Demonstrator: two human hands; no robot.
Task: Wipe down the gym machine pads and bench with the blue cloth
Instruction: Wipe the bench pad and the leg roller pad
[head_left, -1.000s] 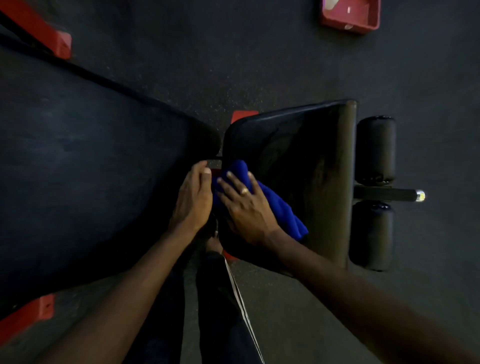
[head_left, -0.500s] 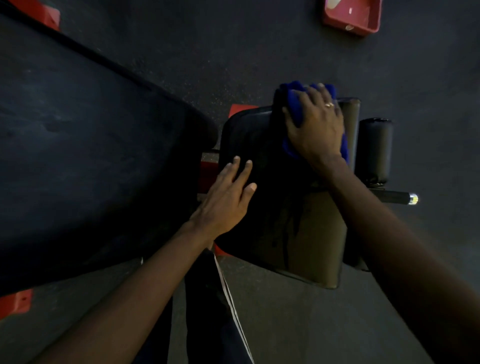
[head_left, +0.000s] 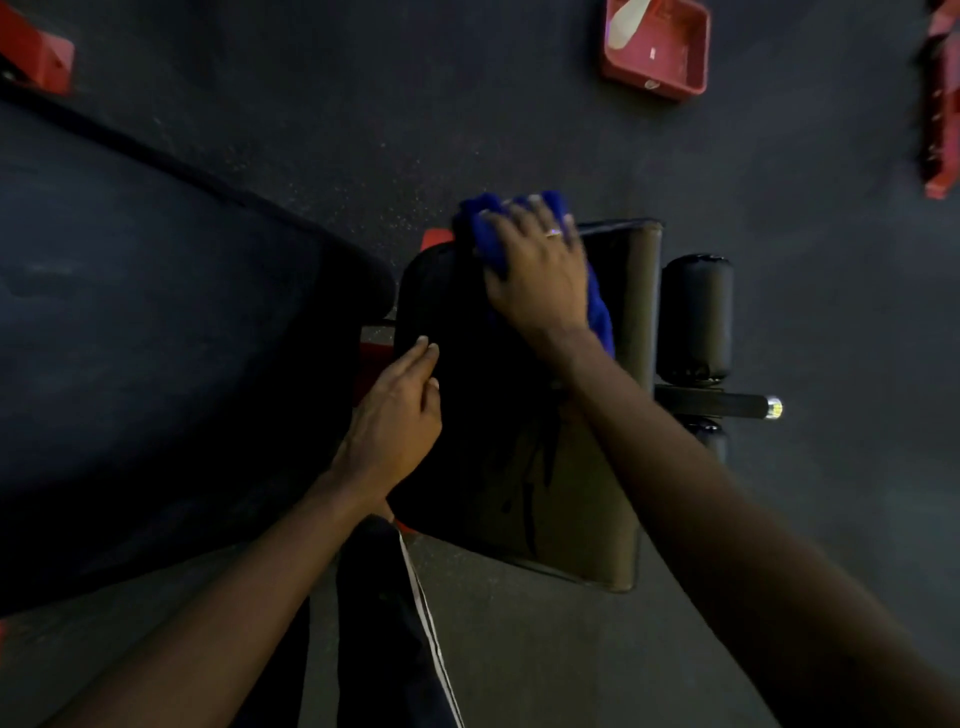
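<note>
The right grip is pressing down flat on the blue cloth, its fingers lying nearly straight and spread across the fabric rather than closing round it; a ring is showing on one finger. The cloth is lying bunched under that palm at the far edge of the square black seat pad, with one fold poking out past the fingertips over the pad's far rim and another trailing out to the right of the wrist. The left grip is resting on the near left part of the same pad, fingers loose, close together and holding nothing, the fingertips lying by the pad's left edge. Dark streaks are showing on the pad's shiny near half. A long black back pad is stretching away to the left, just beside the seat pad. A black roller pad is sitting just beside the seat pad's right edge, above a black bar with a shiny end cap. A red tray is lying on the dark floor, well beyond the pads
</note>
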